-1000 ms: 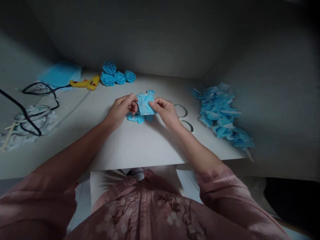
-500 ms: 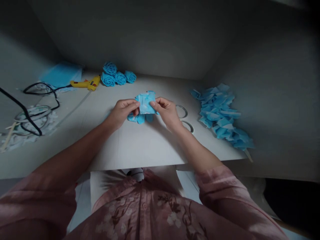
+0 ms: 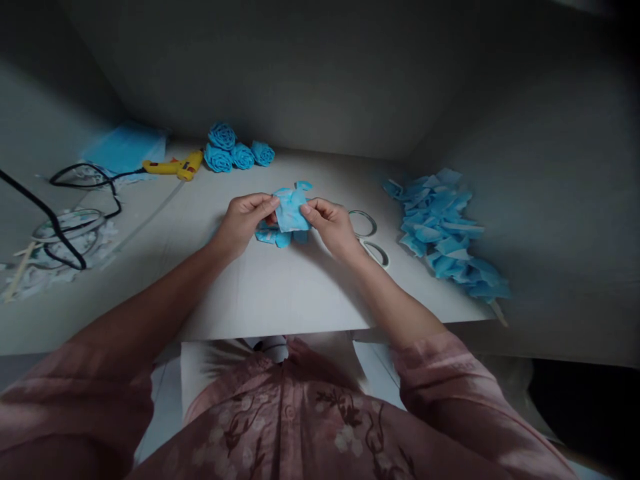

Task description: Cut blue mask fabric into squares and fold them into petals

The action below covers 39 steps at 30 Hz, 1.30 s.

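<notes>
Between both hands I hold a small square of light blue thin sheet [image 3: 292, 212], raised over the middle of the table. My left hand [image 3: 245, 220] pinches its left edge between thumb and fingers. At its right edge, my right hand [image 3: 333, 225] grips it with the thumb on top. Several blue cut pieces [image 3: 274, 237] lie on the table below and behind the sheet, partly hidden by it and by my hands. A pair of scissors [image 3: 375, 253] rests just right of my right hand, its handle loops showing and its blades hidden.
Blue fabric-like roses [image 3: 233, 150] sit at the back, beside a yellow glue gun [image 3: 175, 165] with a black cord. A flat blue stack [image 3: 127, 147] lies behind it. White scraps [image 3: 75, 247] are at left; a heap of blue pieces [image 3: 440, 227] lies at right on the table [image 3: 270, 300].
The blue square has tilted and its surface has creased a little between my fingers. Both hands stay in nearly the same place, still pinching it.
</notes>
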### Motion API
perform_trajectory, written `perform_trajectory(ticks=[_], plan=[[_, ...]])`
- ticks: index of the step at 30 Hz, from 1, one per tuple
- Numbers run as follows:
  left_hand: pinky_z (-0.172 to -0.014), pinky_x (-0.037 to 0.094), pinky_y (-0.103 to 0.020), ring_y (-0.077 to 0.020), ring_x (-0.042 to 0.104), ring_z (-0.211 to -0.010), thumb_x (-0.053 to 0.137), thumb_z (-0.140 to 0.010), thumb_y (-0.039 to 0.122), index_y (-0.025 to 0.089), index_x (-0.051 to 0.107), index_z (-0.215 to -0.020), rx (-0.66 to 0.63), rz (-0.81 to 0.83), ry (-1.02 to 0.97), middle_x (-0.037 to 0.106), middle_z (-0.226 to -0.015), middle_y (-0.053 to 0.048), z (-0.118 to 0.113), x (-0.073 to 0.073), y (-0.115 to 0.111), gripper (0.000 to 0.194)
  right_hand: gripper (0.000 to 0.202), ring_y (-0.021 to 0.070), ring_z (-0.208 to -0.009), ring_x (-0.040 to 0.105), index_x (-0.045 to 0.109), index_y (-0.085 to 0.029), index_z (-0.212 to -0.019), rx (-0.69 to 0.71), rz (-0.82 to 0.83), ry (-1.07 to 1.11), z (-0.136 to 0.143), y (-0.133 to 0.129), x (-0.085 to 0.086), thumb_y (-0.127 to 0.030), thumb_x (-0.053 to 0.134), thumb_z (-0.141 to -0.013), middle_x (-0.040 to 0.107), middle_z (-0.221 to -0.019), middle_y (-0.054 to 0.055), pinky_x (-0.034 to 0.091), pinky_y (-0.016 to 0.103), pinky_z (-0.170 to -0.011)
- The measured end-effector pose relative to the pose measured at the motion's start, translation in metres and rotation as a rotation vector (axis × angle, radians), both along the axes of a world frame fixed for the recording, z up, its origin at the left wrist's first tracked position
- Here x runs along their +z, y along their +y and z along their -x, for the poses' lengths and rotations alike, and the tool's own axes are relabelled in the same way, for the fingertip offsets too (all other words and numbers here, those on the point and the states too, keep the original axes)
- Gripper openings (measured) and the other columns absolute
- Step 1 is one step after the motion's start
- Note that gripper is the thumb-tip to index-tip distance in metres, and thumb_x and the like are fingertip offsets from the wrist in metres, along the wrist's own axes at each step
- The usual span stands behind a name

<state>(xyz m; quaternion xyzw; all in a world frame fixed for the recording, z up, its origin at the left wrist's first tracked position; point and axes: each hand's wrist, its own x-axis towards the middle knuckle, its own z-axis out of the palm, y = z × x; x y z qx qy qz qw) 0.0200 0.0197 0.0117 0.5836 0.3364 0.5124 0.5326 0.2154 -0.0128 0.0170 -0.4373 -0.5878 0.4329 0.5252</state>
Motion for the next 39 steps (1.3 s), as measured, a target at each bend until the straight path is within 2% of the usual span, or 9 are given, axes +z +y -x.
perform_trajectory(ticks=[5, 8, 12, 18, 22, 29, 32, 36, 39], plan=[[-0.059, 0.044, -0.024, -0.0117, 0.055, -0.061, 0.080, -0.082, 0.047, 0.018, 0.069, -0.067, -0.060, 0.012, 0.009, 0.060, -0.064, 0.000, 0.0016, -0.0059, 0.0022, 0.034, 0.064, 0.0136, -0.071, 0.052, 0.062, -0.021, -0.078, 0.095, 0.157, 0.145, -0.0003, -0.0019, 0.0049, -0.085, 0.072, -0.076, 0.054, -0.073, -0.002, 0.047, 0.029, -0.069], [-0.058, 0.044, -0.024, -0.0117, 0.054, -0.061, 0.081, -0.080, 0.047, 0.017, 0.068, -0.066, -0.110, 0.007, 0.063, 0.060, -0.063, 0.000, 0.0005, -0.0049, -0.0006, 0.035, 0.064, 0.0141, -0.072, 0.053, 0.062, -0.022, -0.077, 0.110, 0.200, 0.175, 0.0009, -0.0028, 0.0064, -0.085, 0.075, -0.073, 0.053, -0.072, -0.002, 0.048, 0.029, -0.070], [-0.058, 0.043, -0.024, -0.0107, 0.051, -0.059, 0.082, -0.078, 0.046, 0.018, 0.063, -0.061, -0.122, 0.004, 0.091, 0.056, -0.060, 0.001, -0.0023, -0.0018, -0.0035, 0.038, 0.060, 0.0116, -0.068, 0.045, 0.061, -0.021, -0.070, 0.061, 0.101, 0.124, 0.0022, -0.0031, 0.0064, -0.075, 0.087, -0.067, 0.050, -0.068, -0.004, 0.041, 0.027, -0.068], [-0.059, 0.046, -0.026, -0.0122, 0.054, -0.059, 0.072, -0.085, 0.060, 0.019, 0.064, -0.069, -0.123, 0.022, 0.032, 0.059, -0.064, -0.001, -0.0030, -0.0008, -0.0026, 0.045, 0.060, 0.0121, -0.068, 0.043, 0.060, -0.022, -0.069, 0.026, 0.029, 0.058, 0.0016, -0.0017, 0.0038, -0.078, 0.082, -0.070, 0.050, -0.067, -0.004, 0.040, 0.028, -0.068], [-0.057, 0.043, -0.025, -0.0112, 0.051, -0.057, 0.082, -0.076, 0.047, 0.019, 0.068, -0.078, -0.093, 0.002, 0.068, 0.058, -0.061, 0.003, -0.0028, 0.0013, -0.0030, 0.031, 0.060, 0.0118, -0.068, 0.043, 0.061, -0.020, -0.070, 0.030, -0.008, 0.041, 0.0013, -0.0006, 0.0014, -0.077, 0.081, -0.073, 0.052, -0.068, -0.003, 0.037, 0.028, -0.067], [-0.061, 0.043, -0.026, -0.0122, 0.053, -0.061, 0.079, -0.076, 0.036, 0.018, 0.071, -0.074, -0.069, 0.015, 0.039, 0.061, -0.062, 0.001, -0.0025, 0.0005, -0.0023, 0.020, 0.062, 0.0107, -0.064, 0.038, 0.061, -0.020, -0.071, 0.004, -0.061, 0.015, 0.0001, 0.0007, -0.0005, -0.080, 0.077, -0.076, 0.044, -0.064, -0.005, 0.033, 0.028, -0.063], [-0.060, 0.041, -0.025, -0.0121, 0.052, -0.061, 0.078, -0.076, 0.035, 0.019, 0.070, -0.072, -0.060, 0.036, 0.023, 0.059, -0.062, 0.001, -0.0023, -0.0003, -0.0017, 0.019, 0.065, 0.0119, -0.065, 0.044, 0.059, -0.021, -0.068, 0.016, -0.015, 0.012, -0.0001, 0.0009, 0.0006, -0.084, 0.075, -0.074, 0.048, -0.064, -0.004, 0.040, 0.028, -0.066], [-0.060, 0.041, -0.025, -0.0115, 0.051, -0.060, 0.078, -0.076, 0.035, 0.018, 0.069, -0.071, -0.030, 0.043, 0.005, 0.058, -0.062, 0.001, -0.0021, -0.0004, -0.0012, 0.020, 0.068, 0.0142, -0.070, 0.055, 0.061, -0.022, -0.072, 0.093, 0.144, 0.124, -0.0005, 0.0000, 0.0024, -0.089, 0.070, -0.074, 0.058, -0.070, -0.001, 0.049, 0.029, -0.069], [-0.059, 0.040, -0.025, -0.0113, 0.051, -0.059, 0.076, -0.077, 0.035, 0.019, 0.068, -0.072, -0.024, 0.036, 0.014, 0.059, -0.062, 0.001, -0.0022, -0.0005, -0.0010, 0.019, 0.066, 0.0141, -0.071, 0.057, 0.061, -0.022, -0.072, 0.143, 0.209, 0.164, -0.0002, -0.0012, 0.0031, -0.086, 0.074, -0.074, 0.058, -0.071, -0.001, 0.051, 0.029, -0.071]])
